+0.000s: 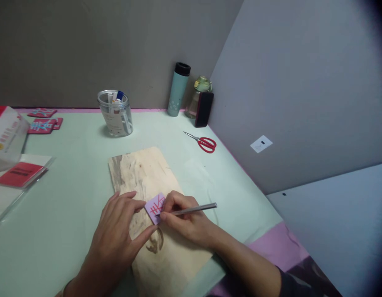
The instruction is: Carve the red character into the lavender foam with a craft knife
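A small purple square block (154, 208) with red strokes drawn on its top face lies on a pale wooden board (153, 173). My left hand (116, 227) grips the block at its left side, index finger on the upper corner and thumb at the lower one. In my right hand (186, 214) is a slim silver pen-shaped tool (197, 208), pinched near its front end like a pen. Its dark tip rests at the block's lower part; whether it is a blade or a nib is too small to tell. The right fingers cover the block's right part.
Red-handled scissors (206, 143) lie beyond the board. Behind stand a clear tub of pens (116, 115), a teal tumbler (179, 90), a green-lidded bottle (201, 84) and a dark phone (204, 109). Several red patterned pieces (42, 125) and a white bag (8, 136) are at left.
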Demonstrator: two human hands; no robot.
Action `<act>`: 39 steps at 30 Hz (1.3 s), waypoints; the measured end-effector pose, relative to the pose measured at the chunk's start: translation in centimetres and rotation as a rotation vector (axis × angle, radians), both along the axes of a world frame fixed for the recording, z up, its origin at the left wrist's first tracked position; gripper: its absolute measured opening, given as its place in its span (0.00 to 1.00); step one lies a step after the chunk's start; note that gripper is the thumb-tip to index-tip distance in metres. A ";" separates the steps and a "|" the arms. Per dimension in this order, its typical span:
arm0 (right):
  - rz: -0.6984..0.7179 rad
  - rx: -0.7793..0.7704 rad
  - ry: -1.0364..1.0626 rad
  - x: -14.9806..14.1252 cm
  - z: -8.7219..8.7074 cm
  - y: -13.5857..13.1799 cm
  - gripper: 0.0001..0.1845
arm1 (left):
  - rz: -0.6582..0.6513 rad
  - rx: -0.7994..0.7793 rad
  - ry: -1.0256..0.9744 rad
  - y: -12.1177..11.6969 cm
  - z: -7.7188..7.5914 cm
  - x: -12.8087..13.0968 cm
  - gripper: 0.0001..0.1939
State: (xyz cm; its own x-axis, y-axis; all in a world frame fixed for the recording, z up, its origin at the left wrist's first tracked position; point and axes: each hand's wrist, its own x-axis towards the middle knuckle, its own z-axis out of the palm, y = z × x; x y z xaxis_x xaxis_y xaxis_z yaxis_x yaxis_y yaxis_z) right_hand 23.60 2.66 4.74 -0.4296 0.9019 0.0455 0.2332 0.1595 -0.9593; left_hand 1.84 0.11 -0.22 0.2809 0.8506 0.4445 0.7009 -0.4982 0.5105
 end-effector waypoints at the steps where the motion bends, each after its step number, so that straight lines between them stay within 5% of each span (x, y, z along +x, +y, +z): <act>1: 0.003 0.011 -0.013 0.0 0.1 0.0 0.11 | 0.001 -0.003 -0.001 0.0 0.0 0.0 0.17; 35: -0.017 0.072 -0.016 -0.1 0.8 -0.2 0.11 | -0.024 0.041 -0.027 -0.1 -0.1 -0.1 0.21; 39: 0.008 0.077 0.033 -0.1 0.6 -0.3 0.11 | -0.052 0.053 -0.064 0.3 0.6 -0.4 0.13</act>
State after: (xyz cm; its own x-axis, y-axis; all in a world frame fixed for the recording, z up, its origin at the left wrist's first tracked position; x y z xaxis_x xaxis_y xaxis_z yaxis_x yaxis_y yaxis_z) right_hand 23.53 2.40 5.34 -0.4335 0.8918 0.1292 0.2004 0.2352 -0.9511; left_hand 1.43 0.37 0.36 0.2939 0.8101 0.5073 0.6401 -0.5610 0.5250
